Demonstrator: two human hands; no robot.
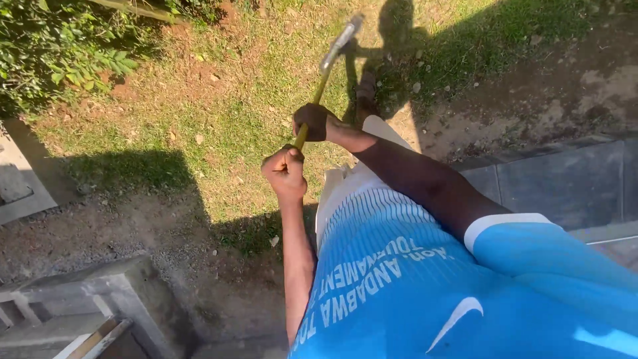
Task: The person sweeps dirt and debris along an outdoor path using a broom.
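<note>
outdoors: sunlit patchy grass (219,113) and bare soil, grey concrete slab (565,179) at right, concrete frame (93,292) lower left. hammer (325,73), yellow handle, blurred metal head, raised above the grass. left hand (286,171) fisted on handle end; right hand (312,121) clenched on the handle just above it.

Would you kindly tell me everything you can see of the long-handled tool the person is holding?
The tool has a slim yellow handle and a grey, metal-looking head, blurred, so its exact kind is unclear. It slants up and away over the sunlit grass. Both hands grip the handle's lower end: the left hand nearest the end, the right hand just above it. Only the hands touch it.
</note>
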